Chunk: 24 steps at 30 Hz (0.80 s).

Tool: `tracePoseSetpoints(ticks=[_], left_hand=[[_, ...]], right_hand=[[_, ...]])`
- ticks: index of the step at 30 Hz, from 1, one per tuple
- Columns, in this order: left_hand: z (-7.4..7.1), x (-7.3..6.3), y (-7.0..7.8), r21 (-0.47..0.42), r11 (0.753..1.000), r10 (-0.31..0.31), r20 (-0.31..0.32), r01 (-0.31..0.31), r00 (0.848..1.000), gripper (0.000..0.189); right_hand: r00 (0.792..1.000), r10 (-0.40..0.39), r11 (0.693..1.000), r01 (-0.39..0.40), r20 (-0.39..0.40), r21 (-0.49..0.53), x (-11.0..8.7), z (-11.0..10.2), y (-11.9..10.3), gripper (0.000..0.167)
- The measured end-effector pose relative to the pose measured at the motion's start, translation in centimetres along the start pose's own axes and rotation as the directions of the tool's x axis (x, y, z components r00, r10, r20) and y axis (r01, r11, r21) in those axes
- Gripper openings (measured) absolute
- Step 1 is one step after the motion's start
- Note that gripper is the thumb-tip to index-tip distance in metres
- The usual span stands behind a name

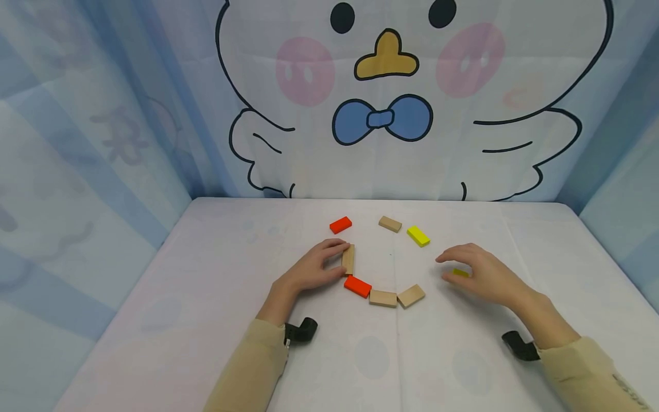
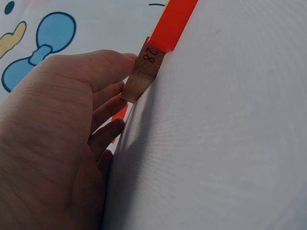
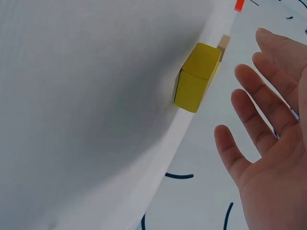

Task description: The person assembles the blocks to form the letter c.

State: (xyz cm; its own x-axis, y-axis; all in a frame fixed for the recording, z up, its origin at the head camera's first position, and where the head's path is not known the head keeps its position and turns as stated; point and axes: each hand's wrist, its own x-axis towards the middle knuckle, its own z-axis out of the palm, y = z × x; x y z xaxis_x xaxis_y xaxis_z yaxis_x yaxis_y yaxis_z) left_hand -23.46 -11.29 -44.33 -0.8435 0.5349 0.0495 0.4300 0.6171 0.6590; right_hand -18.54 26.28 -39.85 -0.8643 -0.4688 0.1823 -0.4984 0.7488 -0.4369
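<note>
My left hand (image 1: 311,268) holds a plain wooden block (image 1: 348,260) by its edges, fingers at the far end and thumb at the near end. In the left wrist view this wooden block (image 2: 144,72) bears the number 28 and meets a red block (image 2: 173,24). That red block (image 1: 357,286) leads into two more wooden blocks, one lying flat (image 1: 383,298) and one angled (image 1: 411,296), forming a curve. My right hand (image 1: 484,272) hovers, fingers extended and apart, over a yellow block (image 3: 196,79), which it partly hides in the head view.
Farther back on the white table (image 1: 231,257) lie a separate red block (image 1: 341,225), a wooden block (image 1: 390,224) and another yellow block (image 1: 418,236). A printed curtain (image 1: 381,166) stands behind the table's back edge.
</note>
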Motion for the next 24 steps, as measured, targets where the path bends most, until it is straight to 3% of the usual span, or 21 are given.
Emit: tracePoseSetpoints(ticks=[9,24], left_hand=[[0.0,0.0,-0.1,0.000,1.000,-0.004,0.001,0.004,1.000,0.058],[0.1,0.0,-0.2,0.012,1.000,-0.015,0.003,0.015,1.000,0.058]], right_hand=[[0.998,0.059,0.997,-0.057,0.035,-0.043,-1.0,-0.4,1.2,0.029],[0.997,0.060,0.997,-0.058,0.043,-0.050,-1.8,-0.4,2.1,0.029]])
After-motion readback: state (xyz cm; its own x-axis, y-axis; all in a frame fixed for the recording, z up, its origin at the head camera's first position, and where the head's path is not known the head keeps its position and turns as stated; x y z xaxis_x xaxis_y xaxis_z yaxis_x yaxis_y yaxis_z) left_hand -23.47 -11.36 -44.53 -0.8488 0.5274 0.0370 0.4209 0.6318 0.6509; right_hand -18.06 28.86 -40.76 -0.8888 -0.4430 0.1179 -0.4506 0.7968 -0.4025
